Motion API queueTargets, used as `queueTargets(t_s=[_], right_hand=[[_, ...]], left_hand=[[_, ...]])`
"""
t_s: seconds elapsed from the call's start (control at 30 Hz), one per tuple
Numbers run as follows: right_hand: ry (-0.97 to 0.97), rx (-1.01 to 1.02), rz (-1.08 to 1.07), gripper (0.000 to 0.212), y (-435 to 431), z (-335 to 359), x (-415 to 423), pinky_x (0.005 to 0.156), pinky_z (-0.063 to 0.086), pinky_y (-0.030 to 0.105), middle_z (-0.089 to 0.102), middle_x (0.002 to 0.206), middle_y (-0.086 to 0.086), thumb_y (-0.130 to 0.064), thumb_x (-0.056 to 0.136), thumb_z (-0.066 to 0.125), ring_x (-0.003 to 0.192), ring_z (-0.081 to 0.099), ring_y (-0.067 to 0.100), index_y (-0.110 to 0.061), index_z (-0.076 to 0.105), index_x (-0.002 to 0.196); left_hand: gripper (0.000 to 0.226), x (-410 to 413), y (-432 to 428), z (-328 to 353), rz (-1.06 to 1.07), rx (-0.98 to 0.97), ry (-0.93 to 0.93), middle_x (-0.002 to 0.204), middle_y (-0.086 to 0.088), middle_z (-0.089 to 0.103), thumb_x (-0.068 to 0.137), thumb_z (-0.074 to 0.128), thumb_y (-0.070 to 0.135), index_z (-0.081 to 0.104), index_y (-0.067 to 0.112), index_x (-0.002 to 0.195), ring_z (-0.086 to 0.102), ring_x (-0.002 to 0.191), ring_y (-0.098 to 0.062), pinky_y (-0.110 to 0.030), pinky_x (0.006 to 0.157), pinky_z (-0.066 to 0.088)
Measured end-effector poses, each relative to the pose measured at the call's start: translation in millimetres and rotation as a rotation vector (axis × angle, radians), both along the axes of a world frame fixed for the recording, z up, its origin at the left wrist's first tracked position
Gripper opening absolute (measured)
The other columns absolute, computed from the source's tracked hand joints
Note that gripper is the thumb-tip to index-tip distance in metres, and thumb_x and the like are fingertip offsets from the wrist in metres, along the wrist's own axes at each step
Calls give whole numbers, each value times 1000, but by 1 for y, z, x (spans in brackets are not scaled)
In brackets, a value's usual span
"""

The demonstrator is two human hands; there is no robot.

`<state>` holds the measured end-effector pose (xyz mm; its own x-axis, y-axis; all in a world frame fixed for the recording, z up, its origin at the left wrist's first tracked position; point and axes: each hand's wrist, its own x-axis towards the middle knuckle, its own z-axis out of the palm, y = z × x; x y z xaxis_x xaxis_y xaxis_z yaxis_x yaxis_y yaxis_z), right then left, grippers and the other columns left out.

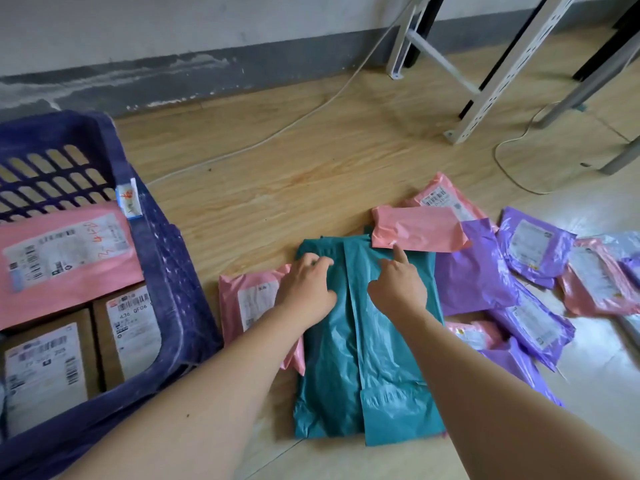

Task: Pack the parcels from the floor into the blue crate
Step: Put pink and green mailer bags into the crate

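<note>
Parcels [535, 249] in pink and purple film lie strewn on the floor [277, 168] beyond and outboard of the right hand [398, 285]. The blue crate [166, 271], already holding labelled boxes [45, 368], stands just outboard of the left hand [306, 285]. Both hands rest on a large teal parcel [363, 341] directly beneath them. The left has its fingers curled into the film near the far left corner, apparently gripping it. The right holds nothing, and its straight index finger touches a pink parcel [415, 228] overlapping the teal one's far edge. This looks like the pick-up step. Next, that pink parcel probably needs nudging off, and the floppy teal one wants a two-handed lift leftward into the crate.
</note>
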<state>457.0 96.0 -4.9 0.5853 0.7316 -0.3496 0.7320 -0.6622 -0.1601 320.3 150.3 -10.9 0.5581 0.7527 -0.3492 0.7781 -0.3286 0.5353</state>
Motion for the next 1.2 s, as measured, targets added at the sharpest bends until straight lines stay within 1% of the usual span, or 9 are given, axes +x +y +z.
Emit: queueTargets(t_s=[0.07,0.27,0.37,0.47,0.57,0.7,0.93,1.07,1.2], right_hand=[[-22,-85,32,19,7,-10,10,59,35,29,5,159,-8,-7,83,48,122,41,23,-8,56,100],[-43,-181,67,39,26,-30,34,68,39,32,-7,159,-10,-9,88,46,124,38,24,-6,48,127],[15,-163,59,54,29,-35,41,81,40,37,3,158,-3,-9,89,47,122,40,31,0,30,140],[83,-66,47,54,24,-37,41,90,40,39,19,152,4,-6,87,49,121,42,35,3,30,137],[61,114,29,46,16,-33,35,87,40,35,37,141,6,-3,82,51,119,46,32,-1,45,127],[-13,298,-104,47,4,-8,29,87,39,32,57,127,9,2,77,50,114,52,30,-7,59,122],[-62,548,-218,31,-1,65,22,81,39,30,70,105,8,0,77,51,101,59,29,-12,71,97],[-32,601,-185,28,-8,111,10,74,39,27,72,99,5,-4,77,53,98,62,25,-15,74,93],[18,620,-139,24,-16,152,-8,63,30,20,73,93,4,-5,78,56,89,63,22,-14,75,91]], left_hand=[[55,14,7,-2,-18,29,-22,147,-2,28,89,51,17,35,21,141,31,135,-22,-33,104,31],[53,30,22,-17,-33,22,-39,148,-1,26,89,51,18,36,21,140,31,135,-21,-32,103,32],[54,26,23,-23,-36,10,0,150,-1,24,90,51,18,36,22,141,28,137,-20,-33,106,28],[54,22,22,-22,-33,-7,23,150,-2,24,89,51,18,37,22,141,26,138,-21,-35,106,29],[54,20,23,-16,-25,-1,18,150,-2,24,89,51,17,37,21,141,26,138,-21,-35,106,30],[56,17,20,3,-17,19,-1,149,-3,25,89,51,17,33,20,142,27,136,-24,-33,106,30],[69,10,10,54,1,61,-42,149,-6,26,87,56,19,22,19,147,28,136,-25,-39,108,34],[76,6,-1,86,2,81,-74,150,-7,27,86,63,24,21,19,148,29,137,-26,-38,110,32],[86,-1,-13,113,27,-13,-147,148,-8,35,77,71,26,24,17,148,38,134,-27,-37,108,35]])
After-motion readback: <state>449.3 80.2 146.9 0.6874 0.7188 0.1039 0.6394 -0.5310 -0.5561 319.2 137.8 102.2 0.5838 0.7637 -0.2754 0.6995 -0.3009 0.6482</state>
